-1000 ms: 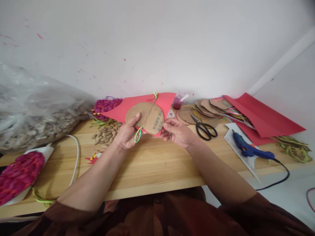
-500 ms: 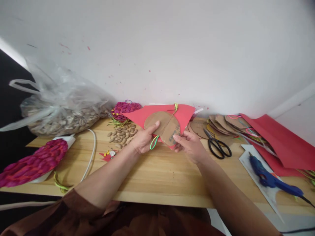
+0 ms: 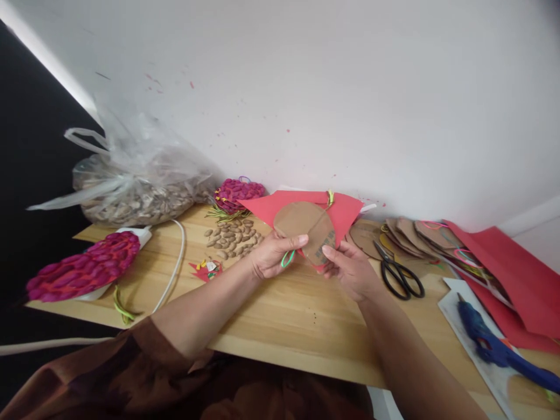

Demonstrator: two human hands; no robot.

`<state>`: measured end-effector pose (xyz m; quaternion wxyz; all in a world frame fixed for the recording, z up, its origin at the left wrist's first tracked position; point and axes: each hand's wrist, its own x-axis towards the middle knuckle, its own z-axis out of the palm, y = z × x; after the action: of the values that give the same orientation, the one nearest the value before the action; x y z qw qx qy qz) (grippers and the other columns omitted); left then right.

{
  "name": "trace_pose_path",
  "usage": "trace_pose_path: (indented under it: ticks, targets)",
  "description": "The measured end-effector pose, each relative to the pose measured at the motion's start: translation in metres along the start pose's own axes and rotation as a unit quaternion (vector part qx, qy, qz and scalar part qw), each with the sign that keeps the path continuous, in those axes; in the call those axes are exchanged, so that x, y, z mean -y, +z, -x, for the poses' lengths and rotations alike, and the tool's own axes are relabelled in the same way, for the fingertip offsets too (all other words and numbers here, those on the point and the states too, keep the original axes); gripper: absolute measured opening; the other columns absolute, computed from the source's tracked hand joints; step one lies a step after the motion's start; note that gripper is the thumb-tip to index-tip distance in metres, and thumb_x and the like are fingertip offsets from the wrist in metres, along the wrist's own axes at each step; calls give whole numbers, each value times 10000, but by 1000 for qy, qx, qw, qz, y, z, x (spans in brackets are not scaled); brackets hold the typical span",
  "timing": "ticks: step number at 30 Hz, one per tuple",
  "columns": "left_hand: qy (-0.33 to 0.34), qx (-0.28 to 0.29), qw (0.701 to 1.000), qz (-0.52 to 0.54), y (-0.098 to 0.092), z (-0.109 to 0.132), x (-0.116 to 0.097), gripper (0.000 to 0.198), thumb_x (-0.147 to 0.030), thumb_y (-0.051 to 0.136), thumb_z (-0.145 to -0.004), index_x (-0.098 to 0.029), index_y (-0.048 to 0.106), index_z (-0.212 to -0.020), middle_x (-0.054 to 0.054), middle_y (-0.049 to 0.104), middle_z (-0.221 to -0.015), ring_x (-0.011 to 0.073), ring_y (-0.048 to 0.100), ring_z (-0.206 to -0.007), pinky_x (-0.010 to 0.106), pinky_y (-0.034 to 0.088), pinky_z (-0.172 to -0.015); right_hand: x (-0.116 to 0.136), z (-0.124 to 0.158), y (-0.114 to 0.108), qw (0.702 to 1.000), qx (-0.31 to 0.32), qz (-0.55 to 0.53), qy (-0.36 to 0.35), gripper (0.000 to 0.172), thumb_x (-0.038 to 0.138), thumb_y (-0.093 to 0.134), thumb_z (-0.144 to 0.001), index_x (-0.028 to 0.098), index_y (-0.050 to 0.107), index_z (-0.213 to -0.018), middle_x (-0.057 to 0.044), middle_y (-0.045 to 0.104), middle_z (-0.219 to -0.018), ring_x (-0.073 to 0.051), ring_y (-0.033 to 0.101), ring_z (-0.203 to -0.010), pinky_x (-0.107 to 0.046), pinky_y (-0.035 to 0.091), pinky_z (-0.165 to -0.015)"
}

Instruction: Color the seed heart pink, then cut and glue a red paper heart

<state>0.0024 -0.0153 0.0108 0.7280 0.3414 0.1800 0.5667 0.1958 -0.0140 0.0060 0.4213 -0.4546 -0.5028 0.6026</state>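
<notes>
Brown round cardboard disc (image 3: 301,224) is held above the front part of a pale wooden tabletop (image 3: 297,326), between both hands, with its face turned up and dark printed characters near its lower right edge. Behind it a pointed red paper sheet (image 3: 262,205) is held, spreading out beyond the disc on both sides. A yellow-green string tuft (image 3: 331,198) is seen at the top, and a thin bright green cord loop (image 3: 287,258) hangs at the lower left edge.

Disc gripped by the left hand (image 3: 277,255), thumb laid flat on its face; the fingers are mostly hidden. Lower right edge pinched by the right hand (image 3: 350,268), thumb on the print, fingers behind.

Loose brown oval seeds (image 3: 234,236) are scattered to the left of the disc, with small red and yellow paper scraps (image 3: 205,270) nearer the front. Further left, a magenta knobbly oval piece (image 3: 83,265) is rested on a white object; a similar magenta knobbly piece (image 3: 240,194) lies near the wall, beside a transparent plastic bag (image 3: 144,175) filled with brown pieces.

To the right, black-handled scissors (image 3: 400,277) are laid in front of overlapping brown cardboard discs (image 3: 431,232). Beyond these, a blue glue gun (image 3: 490,344) is placed on a white sheet (image 3: 457,306), near large red paper sheets (image 3: 516,274).
</notes>
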Motion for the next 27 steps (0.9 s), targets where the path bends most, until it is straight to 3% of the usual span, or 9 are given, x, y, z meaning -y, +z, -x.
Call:
trace_pose_path:
  ticks: [8,14,19,27]
  targets:
    - [2,-17,1000,-11,1,2,8,597,-296,950,-685,-172,701,-1214,136,788,-1130,316,746,-1053,374,605,-820,-1,1,2,1000,3,14,-5,403,535,895,-678,214,690,-811,-23,741,-648,-149,658,-498,-255,517,-445]
    - [-32,-20,999,34,-1,-3,10,425,-409,822,-854,-127,711,-1151,167,783,-1121,339,746,-1095,426,624,-898,-3,1,4,1000,-2,22,-1,410,535,896,-674,215,676,-804,-14,730,-627,-143,655,-496,-253,525,-449]
    - [-63,-64,992,85,1,-5,7,349,-354,668,-987,-109,682,-1235,182,774,-1171,316,733,-1154,411,605,-987,-3,1,5,1000,-2,22,-8,439,555,902,-652,207,675,-794,-20,731,-613,-147,652,-478,-258,522,-441]
    - [-79,-84,990,77,5,-2,2,366,-266,631,-1004,-75,648,-1317,207,761,-1199,321,742,-1137,428,606,-1007,-5,1,7,1000,2,1,-8,434,543,898,-661,196,672,-791,-23,747,-618,-142,668,-472,-245,528,-461]
